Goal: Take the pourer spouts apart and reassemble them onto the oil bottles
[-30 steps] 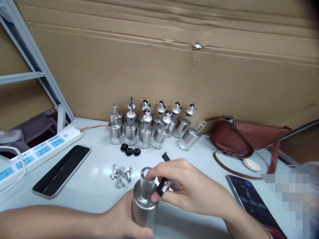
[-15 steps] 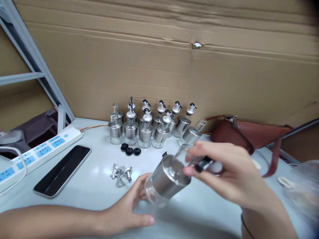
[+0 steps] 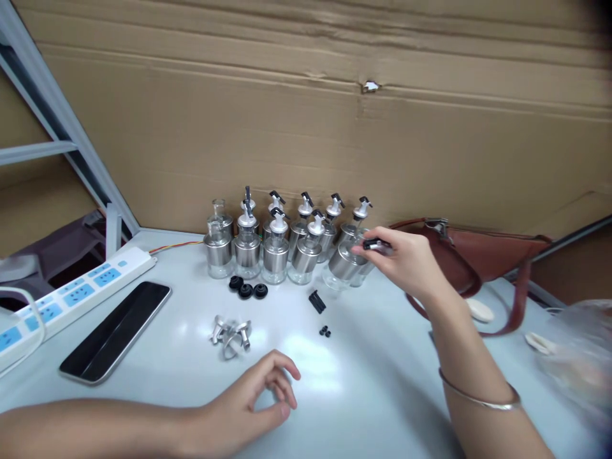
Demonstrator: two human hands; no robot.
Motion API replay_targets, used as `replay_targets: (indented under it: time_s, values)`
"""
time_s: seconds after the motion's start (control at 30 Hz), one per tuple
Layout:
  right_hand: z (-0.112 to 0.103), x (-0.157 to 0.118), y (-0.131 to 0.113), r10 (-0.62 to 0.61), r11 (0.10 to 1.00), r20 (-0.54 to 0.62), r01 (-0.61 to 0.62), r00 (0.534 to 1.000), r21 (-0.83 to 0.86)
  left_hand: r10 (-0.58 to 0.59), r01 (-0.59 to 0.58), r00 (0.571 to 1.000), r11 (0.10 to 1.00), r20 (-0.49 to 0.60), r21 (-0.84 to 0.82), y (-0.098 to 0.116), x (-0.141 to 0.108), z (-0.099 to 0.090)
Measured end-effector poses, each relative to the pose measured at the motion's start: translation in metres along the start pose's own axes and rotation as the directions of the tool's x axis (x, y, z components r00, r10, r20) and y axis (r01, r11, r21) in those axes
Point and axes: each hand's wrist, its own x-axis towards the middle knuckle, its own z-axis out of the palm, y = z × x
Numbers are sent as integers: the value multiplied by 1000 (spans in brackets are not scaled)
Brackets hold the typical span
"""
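My right hand [image 3: 399,258] is closed on the spout top of a glass bottle with a steel band [image 3: 343,261], at the right end of the front row. The spout is mostly hidden by my fingers. My left hand [image 3: 268,395] rests low over the table, fingers curled but apart, holding nothing. Other banded bottles [image 3: 275,260] stand in two rows; most carry spouts with black levers, while two at the left have bare necks. Black round caps [image 3: 245,291], silver spout parts [image 3: 231,336], black levers [image 3: 317,301] and tiny black pieces [image 3: 325,331] lie in front.
A phone [image 3: 115,333] and a white power strip [image 3: 71,294] lie at the left. At the right are a brown bag [image 3: 492,255], a white oval object [image 3: 479,310] and a clear plastic bag [image 3: 578,357]. Cardboard [image 3: 306,127] stands behind the bottles.
My right hand has carried the bottle from the front middle to the right end of the bottle rows. My left hand has let go of it. The black levers and tiny pieces have come into view.
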Motion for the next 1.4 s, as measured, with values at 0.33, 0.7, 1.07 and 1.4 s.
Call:
replay_targets:
  time_s: [0.33,0.7,1.07,1.4]
  values:
    - [29,0,13,22,999,38,-21,999,-23,14,-14,1000,1000,-6,-4,-1,0,0]
    - [46,0,15,39,999,6,-39,999,-18,3,-3,1000,1000,-14,-13,-2,0,0]
    - [25,-3,-55,161,852,-226,-20,961,524,37,-39,999,993,-20,-108,-5,2,2]
    - [73,-79,-117,-3,572,517,-422,856,703,1,-15,999,962,-51,-273,1,5,0]
